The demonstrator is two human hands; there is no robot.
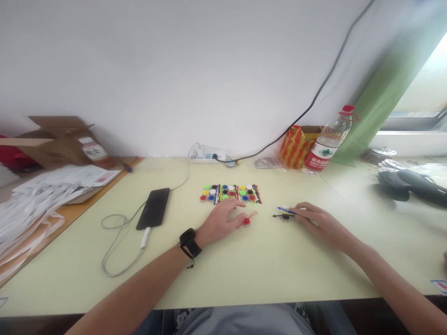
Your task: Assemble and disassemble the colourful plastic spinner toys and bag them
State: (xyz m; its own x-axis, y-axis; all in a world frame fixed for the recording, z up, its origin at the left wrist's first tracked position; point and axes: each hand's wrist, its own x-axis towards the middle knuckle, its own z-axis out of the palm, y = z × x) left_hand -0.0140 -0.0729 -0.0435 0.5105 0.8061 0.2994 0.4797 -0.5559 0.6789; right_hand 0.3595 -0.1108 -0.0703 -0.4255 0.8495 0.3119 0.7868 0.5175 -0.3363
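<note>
My left hand point(223, 221) reaches over the table with thumb and index finger apart. By its thumb tip lies a red round disc point(247, 221) with a thin red arrow pointer point(252, 216), slightly blurred. Just beyond the fingers sits a group of small coloured discs point(243, 197) in rows, with bundles of thin arrow pointers point(257, 193) among them. My right hand point(319, 222) has its fingers closed on a blue arrow pointer point(286, 210). Beneath it are a black arrow pointer point(280, 216) and a black disc point(285, 217), with a bit of yellow showing.
A phone point(152, 208) with a white cable lies left. Farther left are white packets point(59, 190) and an open cardboard box point(57, 139). A power strip point(207, 156) rests against the wall. A water bottle point(324, 144) and striped bag point(295, 146) stand back right.
</note>
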